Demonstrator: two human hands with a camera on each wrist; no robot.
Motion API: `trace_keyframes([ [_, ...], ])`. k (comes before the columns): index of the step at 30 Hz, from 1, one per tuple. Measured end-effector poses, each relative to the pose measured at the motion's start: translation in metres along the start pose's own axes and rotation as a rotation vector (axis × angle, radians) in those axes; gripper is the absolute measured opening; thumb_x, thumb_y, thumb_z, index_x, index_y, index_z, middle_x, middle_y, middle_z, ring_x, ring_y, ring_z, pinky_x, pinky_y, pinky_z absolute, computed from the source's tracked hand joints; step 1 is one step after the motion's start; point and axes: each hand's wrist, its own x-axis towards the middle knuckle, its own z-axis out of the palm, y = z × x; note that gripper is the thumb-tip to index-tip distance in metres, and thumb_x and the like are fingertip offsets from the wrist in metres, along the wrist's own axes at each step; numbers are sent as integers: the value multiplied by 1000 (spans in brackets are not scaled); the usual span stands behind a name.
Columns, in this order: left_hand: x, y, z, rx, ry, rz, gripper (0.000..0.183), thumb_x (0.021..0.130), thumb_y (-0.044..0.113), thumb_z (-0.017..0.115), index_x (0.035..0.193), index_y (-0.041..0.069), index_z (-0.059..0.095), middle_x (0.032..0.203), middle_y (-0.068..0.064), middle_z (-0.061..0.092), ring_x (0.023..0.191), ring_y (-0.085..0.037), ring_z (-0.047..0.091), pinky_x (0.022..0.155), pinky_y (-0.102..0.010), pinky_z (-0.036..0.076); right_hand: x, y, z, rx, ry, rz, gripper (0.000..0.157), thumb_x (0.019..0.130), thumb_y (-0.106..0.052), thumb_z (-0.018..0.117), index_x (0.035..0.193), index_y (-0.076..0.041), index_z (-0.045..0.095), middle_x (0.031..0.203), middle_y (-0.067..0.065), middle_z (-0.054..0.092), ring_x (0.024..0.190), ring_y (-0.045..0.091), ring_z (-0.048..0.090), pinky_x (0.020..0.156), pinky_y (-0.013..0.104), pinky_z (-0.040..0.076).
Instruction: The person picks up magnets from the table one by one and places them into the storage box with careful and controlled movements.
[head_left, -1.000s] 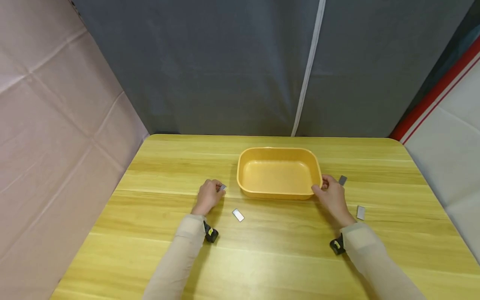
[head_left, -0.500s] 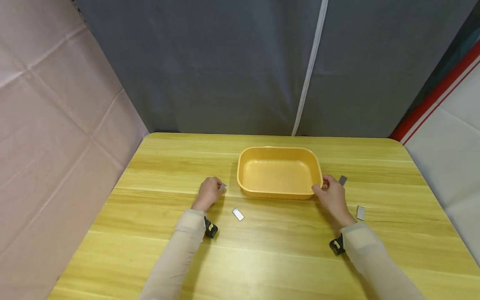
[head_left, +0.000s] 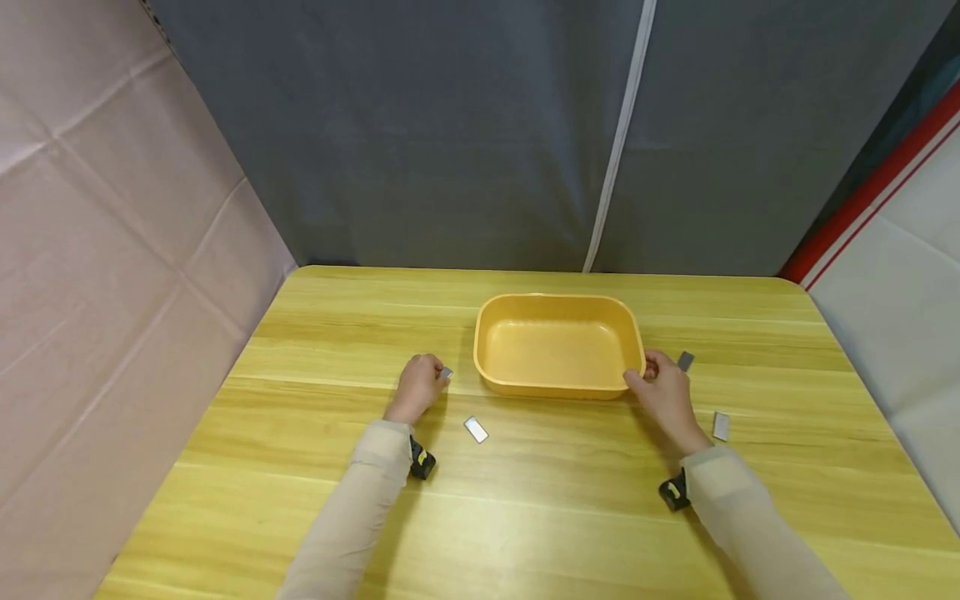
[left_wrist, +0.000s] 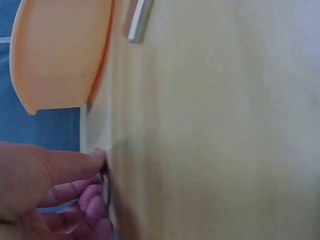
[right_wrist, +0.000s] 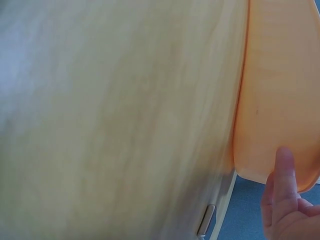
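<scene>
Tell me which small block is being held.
The block left of the tray, pinched by the left hand; no hand holds the other three blocks on the table.

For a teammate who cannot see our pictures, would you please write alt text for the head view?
A person's left hand pinches a small block left of a yellow tray while the right hand holds its near right corner. Three more blocks lie about the table.
</scene>
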Motion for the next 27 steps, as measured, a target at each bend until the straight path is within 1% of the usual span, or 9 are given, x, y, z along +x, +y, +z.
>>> trace_keyframes([
  [5, -2, -2, 2, -66, 0, -16, 17, 81, 7, 62, 92, -6, 62, 89, -14, 54, 81, -24, 50, 66, -31, 46, -1, 0, 0, -2, 3, 0, 37, 79, -11, 53, 110, 10, 51, 80, 13, 51, 69, 20, 42, 58, 22, 37],
  [12, -1, -3, 1, -99, 27, -1, 16, 80, 5, 64, 91, -7, 61, 86, -15, 58, 74, -23, 54, 61, -28, 47, -1, 0, 0, -4, 7, 1, 36, 79, -11, 53, 109, 10, 52, 79, 12, 51, 68, 20, 42, 57, 23, 36],
  [15, 0, -4, 0, -118, 37, -6, 16, 79, 4, 64, 90, -7, 61, 84, -15, 59, 70, -22, 55, 59, -28, 47, 0, -1, 1, -3, 7, 3, 35, 79, -10, 54, 108, 9, 52, 79, 12, 51, 68, 20, 42, 57, 23, 36],
  [21, 1, -5, 0, -144, 22, -33, 16, 79, 4, 64, 90, -6, 61, 81, -13, 59, 68, -20, 55, 57, -27, 47, 0, -2, 1, -6, 7, 5, 36, 79, -11, 54, 109, 9, 52, 81, 13, 52, 70, 20, 43, 59, 23, 37],
  [24, 2, -6, 1, -150, 19, -50, 16, 79, 5, 65, 90, -5, 61, 81, -12, 59, 68, -20, 55, 58, -27, 46, -1, -2, 1, -8, 14, -2, 36, 79, -11, 54, 108, 9, 52, 81, 13, 53, 69, 20, 44, 59, 23, 38],
  [27, 3, -6, 2, -149, 21, -51, 15, 78, 5, 65, 89, -5, 62, 81, -12, 59, 69, -20, 54, 59, -28, 46, -1, -1, 1, -6, 17, -4, 36, 79, -11, 53, 109, 9, 52, 80, 13, 53, 69, 20, 44, 59, 23, 37],
])
